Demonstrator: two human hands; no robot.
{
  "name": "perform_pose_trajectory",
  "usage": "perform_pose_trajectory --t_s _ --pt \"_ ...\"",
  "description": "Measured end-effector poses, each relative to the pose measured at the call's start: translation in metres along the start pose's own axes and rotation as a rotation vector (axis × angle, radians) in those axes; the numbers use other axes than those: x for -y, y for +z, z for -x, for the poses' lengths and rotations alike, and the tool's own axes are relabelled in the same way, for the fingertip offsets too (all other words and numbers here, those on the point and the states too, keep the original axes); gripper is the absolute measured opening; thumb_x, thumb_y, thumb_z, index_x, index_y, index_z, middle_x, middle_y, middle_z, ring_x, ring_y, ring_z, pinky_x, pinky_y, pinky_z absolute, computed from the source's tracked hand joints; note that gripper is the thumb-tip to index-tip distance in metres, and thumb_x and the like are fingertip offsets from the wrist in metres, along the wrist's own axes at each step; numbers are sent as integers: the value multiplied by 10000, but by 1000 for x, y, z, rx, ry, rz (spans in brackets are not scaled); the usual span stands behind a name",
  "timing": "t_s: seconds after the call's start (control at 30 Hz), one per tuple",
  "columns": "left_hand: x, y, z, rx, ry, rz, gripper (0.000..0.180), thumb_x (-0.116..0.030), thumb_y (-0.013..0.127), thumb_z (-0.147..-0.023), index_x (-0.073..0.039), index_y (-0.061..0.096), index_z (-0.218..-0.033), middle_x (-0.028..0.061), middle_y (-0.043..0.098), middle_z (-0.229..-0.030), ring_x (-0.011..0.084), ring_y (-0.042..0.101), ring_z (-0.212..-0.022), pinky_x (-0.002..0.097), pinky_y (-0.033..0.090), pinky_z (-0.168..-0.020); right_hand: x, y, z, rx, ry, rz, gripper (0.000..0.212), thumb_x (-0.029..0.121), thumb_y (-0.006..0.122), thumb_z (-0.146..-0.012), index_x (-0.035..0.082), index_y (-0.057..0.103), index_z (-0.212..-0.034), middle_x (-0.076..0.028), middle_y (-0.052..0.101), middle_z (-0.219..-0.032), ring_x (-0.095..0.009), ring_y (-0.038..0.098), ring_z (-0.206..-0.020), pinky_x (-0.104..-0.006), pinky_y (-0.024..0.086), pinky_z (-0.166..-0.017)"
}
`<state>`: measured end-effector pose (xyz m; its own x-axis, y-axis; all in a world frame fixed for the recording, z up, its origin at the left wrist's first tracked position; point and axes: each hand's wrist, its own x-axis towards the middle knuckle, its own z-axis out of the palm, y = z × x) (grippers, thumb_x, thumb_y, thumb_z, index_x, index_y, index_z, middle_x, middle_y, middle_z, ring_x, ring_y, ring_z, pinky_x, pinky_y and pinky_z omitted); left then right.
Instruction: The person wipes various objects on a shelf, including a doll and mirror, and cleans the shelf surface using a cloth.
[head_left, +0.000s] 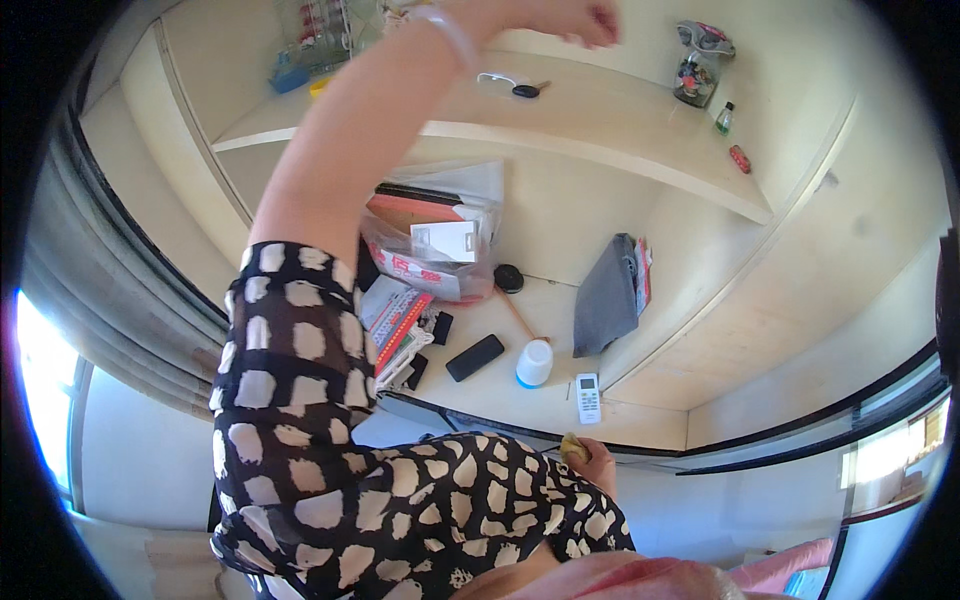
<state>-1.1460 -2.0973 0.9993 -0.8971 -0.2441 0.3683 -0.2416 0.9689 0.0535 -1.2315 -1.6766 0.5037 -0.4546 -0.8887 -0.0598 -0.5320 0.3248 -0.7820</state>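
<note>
My left arm, with a pale bracelet at the wrist, reaches up across the upper shelf. At the top edge, my left hand (562, 18) is partly cut off by the frame. Its fingers look curled, and whatever they hold, if anything, is hidden. Beneath it on the shelf lie a dark key (530, 90) and a white looped strip (497, 77). Low down, beside the cabinet's front edge, my right hand (597, 466) closes around a crumpled yellowish-green cloth (574, 449). Nearest to that hand is a white remote control (588, 399) on the lower shelf.
The upper shelf (600, 110) carries a filled glass jar (695, 80), a small green bottle (725, 118) and a red item (740, 159). Below are a plastic bag (440, 250), a black phone-like slab (475, 358), a white container (534, 364) and a grey pouch (606, 298).
</note>
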Motion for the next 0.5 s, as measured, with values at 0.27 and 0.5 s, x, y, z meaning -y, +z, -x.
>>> perform_pose_trajectory --t_s 0.27,0.5 --pt "39 19 97 144 -83 40 368 -224 630 -792 -125 612 -1147 110 633 -1039 261 594 -947 380 463 -828 19 0 -19 56 -108 20 342 180 693 -709 -5 631 -989 -200 631 -948 -368 602 -880 -391 481 -795" --pt "51 40 76 180 -8 -268 403 -183 606 -786 -113 566 -1180 104 599 -1087 269 562 -1020 385 449 -844 43 15 -25 93 -113 1 362 181 665 -730 -10 623 -1034 -204 630 -1007 -362 587 -954 -381 462 -867"
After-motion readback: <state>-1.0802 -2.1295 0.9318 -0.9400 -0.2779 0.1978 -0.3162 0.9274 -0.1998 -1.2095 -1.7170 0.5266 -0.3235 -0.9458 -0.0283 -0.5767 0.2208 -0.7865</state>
